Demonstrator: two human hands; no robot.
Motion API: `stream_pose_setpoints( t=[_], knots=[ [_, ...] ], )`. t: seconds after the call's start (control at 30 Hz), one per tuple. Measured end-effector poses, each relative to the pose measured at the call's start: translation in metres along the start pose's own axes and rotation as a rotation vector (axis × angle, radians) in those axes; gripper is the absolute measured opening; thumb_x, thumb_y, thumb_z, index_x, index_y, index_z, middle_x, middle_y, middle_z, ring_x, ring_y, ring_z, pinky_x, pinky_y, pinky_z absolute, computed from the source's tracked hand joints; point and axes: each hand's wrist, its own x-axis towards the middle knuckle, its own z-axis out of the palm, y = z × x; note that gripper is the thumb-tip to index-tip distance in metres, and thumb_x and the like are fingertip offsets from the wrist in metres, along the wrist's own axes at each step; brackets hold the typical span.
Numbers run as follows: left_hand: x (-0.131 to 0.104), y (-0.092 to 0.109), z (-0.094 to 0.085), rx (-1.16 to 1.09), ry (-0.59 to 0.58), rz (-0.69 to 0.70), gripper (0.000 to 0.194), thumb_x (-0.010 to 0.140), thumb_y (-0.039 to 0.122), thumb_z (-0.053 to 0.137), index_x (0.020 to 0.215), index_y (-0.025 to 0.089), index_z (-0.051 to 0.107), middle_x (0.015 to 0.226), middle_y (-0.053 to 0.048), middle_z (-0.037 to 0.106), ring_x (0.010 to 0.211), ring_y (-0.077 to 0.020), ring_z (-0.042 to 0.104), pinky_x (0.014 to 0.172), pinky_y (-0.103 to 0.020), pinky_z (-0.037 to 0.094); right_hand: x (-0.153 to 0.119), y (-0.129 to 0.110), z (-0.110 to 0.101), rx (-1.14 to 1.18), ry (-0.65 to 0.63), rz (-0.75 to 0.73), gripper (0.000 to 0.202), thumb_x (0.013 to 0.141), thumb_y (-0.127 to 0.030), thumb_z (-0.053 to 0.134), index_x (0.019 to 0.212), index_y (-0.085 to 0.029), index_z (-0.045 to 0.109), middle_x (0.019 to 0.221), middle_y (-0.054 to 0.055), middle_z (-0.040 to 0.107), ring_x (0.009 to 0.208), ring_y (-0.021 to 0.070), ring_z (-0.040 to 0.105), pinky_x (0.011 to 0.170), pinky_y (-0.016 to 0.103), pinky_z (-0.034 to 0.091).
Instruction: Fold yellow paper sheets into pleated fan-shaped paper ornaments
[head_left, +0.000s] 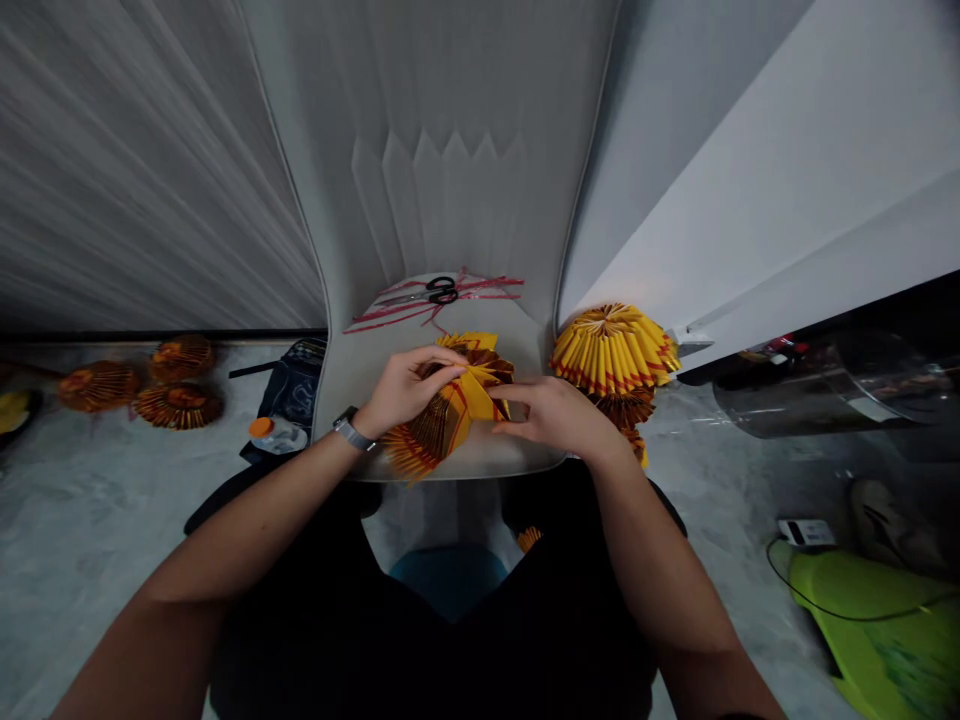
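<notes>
Pleated yellow paper [454, 424] is positioned at frame centre, over the chair seat [352, 375]. The left hand [409, 385] pinches its upper fold. The right hand [559, 408] contacts its right edge; whether it grips cannot be determined. Scissors [435, 291] lie above centre.

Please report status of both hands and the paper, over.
Left hand pinching yellow pleated paper. Right hand at its edge, grip unclear. Scissors lying beyond, apart from both hands.
</notes>
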Motion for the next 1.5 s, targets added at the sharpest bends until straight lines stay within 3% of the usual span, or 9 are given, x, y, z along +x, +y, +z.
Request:
stream_pose_setpoints(
  t=[0.27, 0.43, 0.57, 0.63, 0.8, 0.97, 1.17, 1.37, 1.5],
  knots=[
    [-0.003, 0.004, 0.000, 0.076, -0.079, 0.092, 0.017, 0.091, 0.034, 0.070, 0.096, 0.019, 0.076, 0.103, -0.009, 0.078, 0.102, -0.0200, 0.072, 0.097, -0.036, 0.056, -0.008, -0.011, 0.001, -0.070, -0.175, 0.070, 0.042, 0.085, -0.026, 0.072, 0.125, -0.036, 0.068, 0.079, -0.001, 0.076, 0.074, 0.0208, 0.070, 0.063, 0.028, 0.040],
    [-0.004, 0.006, -0.002, 0.124, -0.122, 0.153, 0.016, 0.092, 0.033, 0.069, 0.097, 0.020, 0.076, 0.103, -0.009, 0.077, 0.101, -0.0203, 0.071, 0.096, -0.037, 0.056, -0.010, -0.016, 0.006, -0.159, -0.127, 0.197, 0.030, 0.089, -0.033, 0.068, 0.118, -0.030, 0.070, 0.080, 0.004, 0.076, 0.074, 0.0240, 0.071, 0.064, 0.030, 0.041],
    [-0.005, 0.007, -0.001, 0.156, -0.132, 0.198, 0.014, 0.093, 0.031, 0.068, 0.099, 0.021, 0.076, 0.104, -0.009, 0.077, 0.104, -0.0202, 0.070, 0.097, -0.038, 0.055, -0.010, -0.012, 0.007, -0.060, -0.189, 0.174, 0.018, 0.089, -0.038, 0.069, 0.105, -0.030, 0.073, 0.078, 0.002, 0.076, 0.074, 0.0212, 0.071, 0.065, 0.028, 0.042],
    [-0.005, 0.008, -0.001, 0.168, -0.116, 0.197, 0.014, 0.093, 0.032, 0.068, 0.098, 0.021, 0.076, 0.102, -0.009, 0.078, 0.103, -0.0207, 0.071, 0.097, -0.039, 0.055, -0.010, -0.011, 0.009, -0.069, -0.166, 0.218, 0.018, 0.090, -0.041, 0.068, 0.100, -0.027, 0.072, 0.081, 0.003, 0.076, 0.075, 0.0211, 0.071, 0.064, 0.027, 0.042],
    [-0.005, 0.009, -0.001, 0.194, -0.090, 0.203, 0.014, 0.093, 0.032, 0.068, 0.098, 0.021, 0.076, 0.101, -0.009, 0.078, 0.102, -0.0209, 0.071, 0.096, -0.038, 0.055, -0.011, -0.017, 0.015, -0.058, -0.093, 0.333, 0.042, 0.089, -0.062, 0.063, 0.107, -0.024, 0.070, 0.092, 0.007, 0.076, 0.085, 0.0243, 0.071, 0.064, 0.029, 0.044],
    [-0.007, 0.006, 0.000, 0.219, -0.087, 0.251, 0.013, 0.094, 0.029, 0.068, 0.100, 0.021, 0.076, 0.100, -0.008, 0.078, 0.103, -0.0200, 0.070, 0.096, -0.037, 0.055, -0.011, -0.021, 0.018, 0.013, -0.086, 0.377, 0.048, 0.089, -0.068, 0.058, 0.102, -0.025, 0.074, 0.090, 0.007, 0.076, 0.084, 0.0246, 0.071, 0.061, 0.029, 0.043],
    [-0.008, 0.008, 0.001, 0.257, -0.097, 0.263, 0.013, 0.094, 0.030, 0.067, 0.100, 0.022, 0.076, 0.100, -0.008, 0.078, 0.102, -0.0202, 0.071, 0.096, -0.037, 0.055, -0.010, -0.018, 0.019, -0.026, -0.060, 0.440, 0.043, 0.087, -0.065, 0.062, 0.099, -0.026, 0.074, 0.090, 0.006, 0.076, 0.082, 0.0248, 0.071, 0.061, 0.030, 0.044],
    [-0.008, 0.009, 0.001, 0.235, -0.076, 0.278, 0.012, 0.094, 0.027, 0.068, 0.100, 0.022, 0.076, 0.099, -0.007, 0.078, 0.100, -0.0196, 0.071, 0.094, -0.036, 0.056, -0.012, -0.016, 0.022, -0.142, -0.090, 0.413, 0.015, 0.092, -0.038, 0.065, 0.096, -0.028, 0.076, 0.089, 0.006, 0.078, 0.087, 0.0257, 0.073, 0.066, 0.031, 0.046],
    [-0.009, 0.009, 0.001, 0.244, -0.078, 0.287, 0.012, 0.093, 0.026, 0.068, 0.102, 0.022, 0.076, 0.101, -0.007, 0.078, 0.102, -0.0195, 0.070, 0.094, -0.036, 0.056, -0.010, -0.018, 0.023, -0.189, 0.020, 0.488, 0.035, 0.090, -0.049, 0.066, 0.115, -0.025, 0.071, 0.099, 0.011, 0.078, 0.086, 0.0267, 0.073, 0.069, 0.033, 0.049]
  ],
)
